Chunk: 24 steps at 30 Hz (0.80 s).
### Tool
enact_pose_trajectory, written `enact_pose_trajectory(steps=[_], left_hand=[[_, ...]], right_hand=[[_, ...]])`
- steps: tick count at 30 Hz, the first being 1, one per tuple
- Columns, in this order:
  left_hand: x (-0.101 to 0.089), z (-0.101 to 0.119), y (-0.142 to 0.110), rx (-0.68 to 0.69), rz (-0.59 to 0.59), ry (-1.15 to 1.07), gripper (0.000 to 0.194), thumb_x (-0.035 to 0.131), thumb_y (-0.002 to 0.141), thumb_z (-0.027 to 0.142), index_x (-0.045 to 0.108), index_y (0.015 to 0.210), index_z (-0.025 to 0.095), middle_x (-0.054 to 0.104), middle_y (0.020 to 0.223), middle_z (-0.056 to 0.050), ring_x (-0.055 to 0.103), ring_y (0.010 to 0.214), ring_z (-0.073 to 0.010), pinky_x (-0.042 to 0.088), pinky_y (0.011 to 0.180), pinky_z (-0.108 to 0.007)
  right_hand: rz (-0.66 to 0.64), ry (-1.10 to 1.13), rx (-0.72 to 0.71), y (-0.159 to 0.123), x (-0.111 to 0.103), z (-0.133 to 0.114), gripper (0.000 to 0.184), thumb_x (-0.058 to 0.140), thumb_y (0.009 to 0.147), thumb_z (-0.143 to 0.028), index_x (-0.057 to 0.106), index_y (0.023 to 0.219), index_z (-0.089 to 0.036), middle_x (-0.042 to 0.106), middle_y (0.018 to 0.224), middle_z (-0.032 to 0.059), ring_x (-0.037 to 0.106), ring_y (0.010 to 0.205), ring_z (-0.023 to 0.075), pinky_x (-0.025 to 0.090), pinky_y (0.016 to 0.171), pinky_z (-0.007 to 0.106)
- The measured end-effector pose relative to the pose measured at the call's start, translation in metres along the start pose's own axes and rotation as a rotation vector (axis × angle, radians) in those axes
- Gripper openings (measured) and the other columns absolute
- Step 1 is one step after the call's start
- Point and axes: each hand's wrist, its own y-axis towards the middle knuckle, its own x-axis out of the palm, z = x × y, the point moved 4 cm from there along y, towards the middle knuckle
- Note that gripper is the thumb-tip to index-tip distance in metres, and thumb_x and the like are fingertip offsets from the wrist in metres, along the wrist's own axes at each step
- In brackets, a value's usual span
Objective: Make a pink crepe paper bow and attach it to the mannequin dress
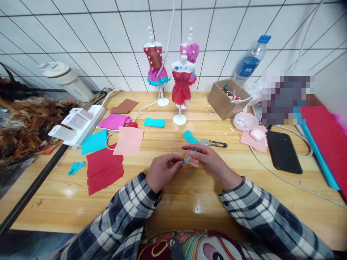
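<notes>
Between my two hands is a small piece of pink crepe paper (194,163) with a narrow blue strip across it. My left hand (166,169) pinches the left end of the piece between thumb and forefinger. My right hand (210,161) has its fingers bent round the other side, thumb against the paper; part of the piece is hidden under them. Just beyond the right fingers lie a blue paper scrap (190,137) and black-handled thread snips (214,143). A small dress form in a red paper dress (181,86) stands behind them.
Two more dressed forms, one in brown and magenta (156,65), stand at the wall. Paper sheets, including a red one (105,169), lie left near a power strip (86,124). At right are a cardboard box (226,101), a pink dish (253,121), a phone (284,151) and cables.
</notes>
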Motion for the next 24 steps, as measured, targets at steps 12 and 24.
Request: enact_pose_trajectory(steps=[12, 24], left_hand=[[-0.010, 0.002, -0.005, 0.053, 0.162, 0.098, 0.013, 0.061, 0.083, 0.025, 0.073, 0.086, 0.021, 0.076, 0.077, 0.001, 0.070, 0.071, -0.0155, 0.055, 0.072, -0.025], [-0.014, -0.004, -0.006, -0.031, 0.204, 0.030, 0.012, 0.064, 0.078, 0.028, 0.075, 0.079, 0.021, 0.076, 0.081, -0.003, 0.068, 0.076, -0.0209, 0.050, 0.074, -0.032]], right_hand=[[0.175, -1.113, -0.730, -0.025, 0.015, -0.052, 0.019, 0.060, 0.089, -0.028, 0.072, 0.103, -0.030, 0.064, 0.107, 0.0062, 0.053, 0.092, 0.0224, 0.042, 0.080, 0.037], [0.164, -1.579, -0.812, -0.035, 0.050, -0.051, 0.017, 0.050, 0.093, -0.019, 0.065, 0.086, -0.021, 0.067, 0.102, 0.0059, 0.050, 0.083, 0.0220, 0.031, 0.069, 0.038]])
